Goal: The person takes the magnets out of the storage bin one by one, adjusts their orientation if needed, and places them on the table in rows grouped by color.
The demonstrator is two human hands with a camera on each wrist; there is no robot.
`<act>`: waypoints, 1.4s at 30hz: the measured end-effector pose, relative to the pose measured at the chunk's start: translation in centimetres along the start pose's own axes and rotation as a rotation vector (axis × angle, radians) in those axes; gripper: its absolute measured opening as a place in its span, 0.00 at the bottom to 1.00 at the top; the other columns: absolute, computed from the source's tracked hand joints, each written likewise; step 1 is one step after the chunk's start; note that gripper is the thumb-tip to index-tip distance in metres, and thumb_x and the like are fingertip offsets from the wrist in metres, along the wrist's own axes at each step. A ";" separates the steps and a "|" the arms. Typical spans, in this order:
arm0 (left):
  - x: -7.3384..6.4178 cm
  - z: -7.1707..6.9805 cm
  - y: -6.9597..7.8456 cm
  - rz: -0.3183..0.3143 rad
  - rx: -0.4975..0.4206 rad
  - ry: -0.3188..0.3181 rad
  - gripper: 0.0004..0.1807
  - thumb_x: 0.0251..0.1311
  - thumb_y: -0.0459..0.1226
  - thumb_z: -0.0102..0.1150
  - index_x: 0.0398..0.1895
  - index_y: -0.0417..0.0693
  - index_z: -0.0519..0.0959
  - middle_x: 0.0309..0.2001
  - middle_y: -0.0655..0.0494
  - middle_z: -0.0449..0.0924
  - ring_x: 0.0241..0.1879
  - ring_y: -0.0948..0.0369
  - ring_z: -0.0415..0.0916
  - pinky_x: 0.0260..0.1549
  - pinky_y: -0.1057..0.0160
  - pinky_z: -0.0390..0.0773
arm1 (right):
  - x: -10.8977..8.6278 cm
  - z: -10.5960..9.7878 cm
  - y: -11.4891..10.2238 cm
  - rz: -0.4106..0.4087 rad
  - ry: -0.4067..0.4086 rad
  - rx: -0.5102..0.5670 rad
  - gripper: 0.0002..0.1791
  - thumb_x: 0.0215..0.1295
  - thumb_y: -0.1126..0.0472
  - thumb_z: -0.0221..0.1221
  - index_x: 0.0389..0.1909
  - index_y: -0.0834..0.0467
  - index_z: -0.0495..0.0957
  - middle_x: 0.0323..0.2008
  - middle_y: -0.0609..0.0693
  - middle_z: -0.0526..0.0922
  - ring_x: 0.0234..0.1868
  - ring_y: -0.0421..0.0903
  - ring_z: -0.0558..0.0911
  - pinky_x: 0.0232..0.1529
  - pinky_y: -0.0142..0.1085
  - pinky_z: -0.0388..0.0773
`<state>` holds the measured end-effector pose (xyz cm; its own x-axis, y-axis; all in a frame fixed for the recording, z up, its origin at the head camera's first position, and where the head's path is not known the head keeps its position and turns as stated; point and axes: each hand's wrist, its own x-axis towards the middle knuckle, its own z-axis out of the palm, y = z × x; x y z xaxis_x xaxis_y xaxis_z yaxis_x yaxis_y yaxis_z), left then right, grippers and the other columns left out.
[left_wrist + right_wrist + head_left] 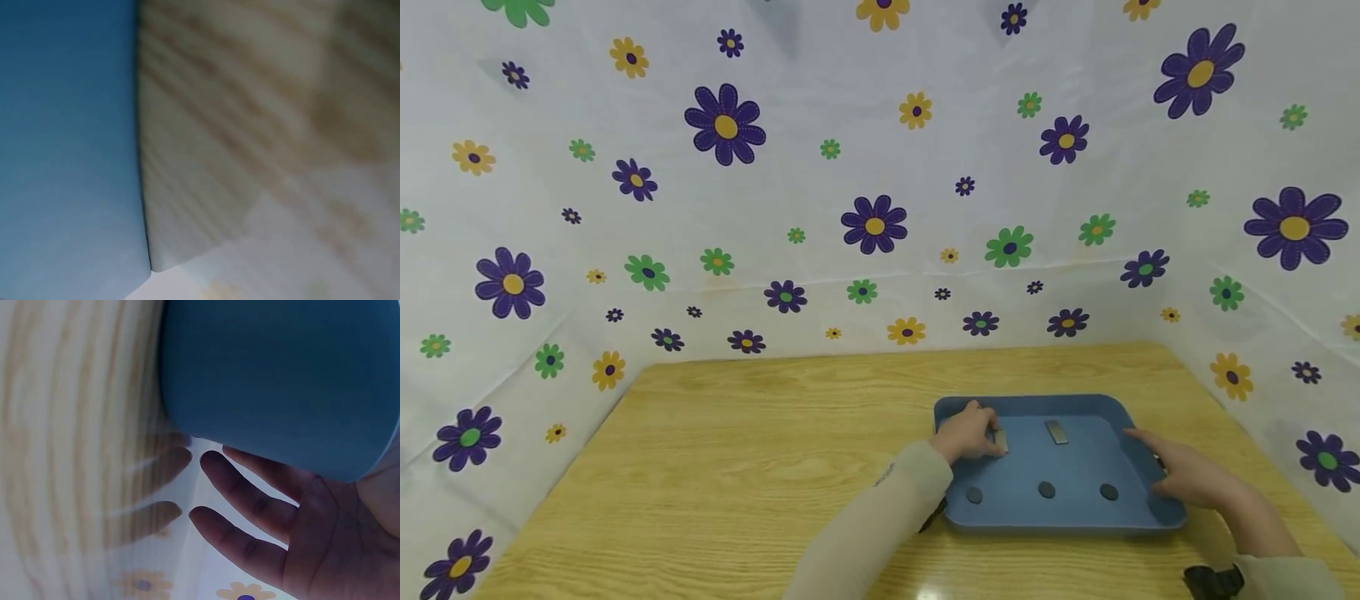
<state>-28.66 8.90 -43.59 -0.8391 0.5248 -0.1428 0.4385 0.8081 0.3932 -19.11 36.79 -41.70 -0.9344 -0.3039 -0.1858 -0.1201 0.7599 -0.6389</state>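
Note:
A blue tray (1037, 527) lies on the wooden table, holding small flat grey pieces. My left hand (967, 433) reaches over its left side, thumb and fingers curled at a pale rectangular piece (1002, 441) and pinching it. To the right of that lies a second rectangular piece (1056, 432). Three dark round discs, a left one (974, 495), a middle one (1047, 490) and a right one (1108, 492), form a front row. My right hand (1191, 475) rests at the right rim; in the right wrist view its fingers (240, 540) extend loosely beside the outer wall.
The wooden table (737, 467) extends to the left of the tray. A white flowered cloth (820, 183) stands behind the table and along both sides. In the left wrist view, the tray's outer wall (69, 150) blocks sight of the left hand.

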 end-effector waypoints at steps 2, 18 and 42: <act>0.1 -0.1 -0.1 -0.005 -0.003 -0.013 0.17 0.47 0.45 0.65 0.40 0.52 0.75 0.38 0.58 0.66 0.27 0.65 0.64 0.27 0.70 0.67 | 0.0 0.0 -0.1 0.000 0.002 -0.005 0.41 0.40 0.79 0.54 0.60 0.77 0.49 0.54 0.82 0.51 0.48 0.76 0.62 0.18 0.34 0.64; 0.2 0.0 -0.7 0.054 -0.104 -0.043 0.19 0.46 0.41 0.67 0.37 0.50 0.68 0.28 0.62 0.67 0.26 0.65 0.65 0.25 0.70 0.66 | 0.0 0.2 -0.2 -0.004 0.014 -0.032 0.40 0.40 0.79 0.55 0.59 0.77 0.50 0.54 0.82 0.53 0.47 0.74 0.65 0.19 0.34 0.64; 0.2 -0.2 -1.0 0.189 -0.234 -0.001 0.18 0.44 0.33 0.67 0.39 0.45 0.72 0.26 0.62 0.70 0.25 0.68 0.67 0.25 0.73 0.68 | 0.1 -0.2 -0.3 0.013 0.006 -0.057 0.41 0.39 0.79 0.56 0.59 0.77 0.50 0.54 0.82 0.51 0.49 0.75 0.62 0.27 0.38 0.67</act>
<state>-29.29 8.18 -43.85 -0.7492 0.6606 -0.0473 0.5013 0.6124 0.6113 -19.19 36.64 -41.37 -0.9379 -0.2904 -0.1897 -0.1262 0.7952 -0.5931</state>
